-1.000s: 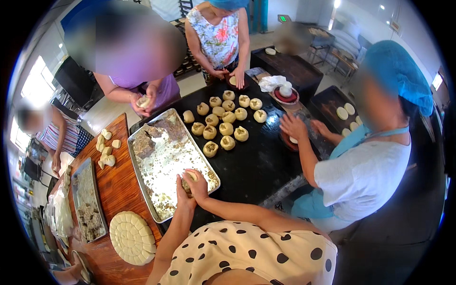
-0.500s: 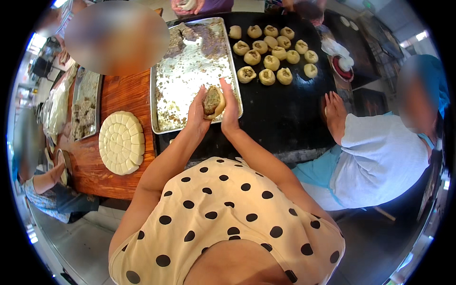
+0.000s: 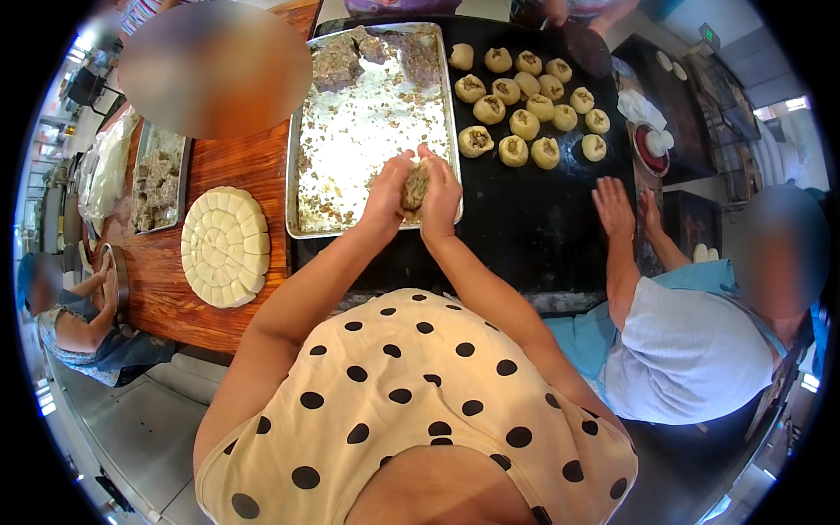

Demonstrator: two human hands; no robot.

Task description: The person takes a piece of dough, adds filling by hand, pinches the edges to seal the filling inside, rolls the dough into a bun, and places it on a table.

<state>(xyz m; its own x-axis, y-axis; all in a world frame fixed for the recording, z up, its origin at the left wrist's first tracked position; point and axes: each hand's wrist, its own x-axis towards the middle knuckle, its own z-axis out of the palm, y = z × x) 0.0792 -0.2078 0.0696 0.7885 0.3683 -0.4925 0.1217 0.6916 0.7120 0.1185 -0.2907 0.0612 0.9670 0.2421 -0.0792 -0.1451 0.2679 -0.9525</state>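
Note:
A piece of dough wrapped partway around a greenish-brown crumbly filling point(image 3: 416, 187) is cupped between my two hands over the near right part of a metal tray point(image 3: 295, 175). My left hand point(image 3: 388, 194) curves along its left side, and my right hand point(image 3: 442, 194) presses from the right. The fingertips come close together at the far end, and the hands cover most of the dough. Crumbs of filling are scattered over the tray, with larger slabs of filling point(image 3: 337, 66) at its far end.
Several filled dough balls point(image 3: 524, 124) stand on the black surface point(image 3: 542, 236) to the right. A disc of cut dough pieces point(image 3: 226, 248) lies on the wooden table point(image 3: 157, 297), near a tray of filling chunks point(image 3: 157, 188). Co-workers sit at both sides; one's hand point(image 3: 615, 206) rests at the right edge.
My hands have closed further around the filled dough, so less of its pale edge shows. The right co-worker's second hand has come into sight. The whole view has shifted slightly.

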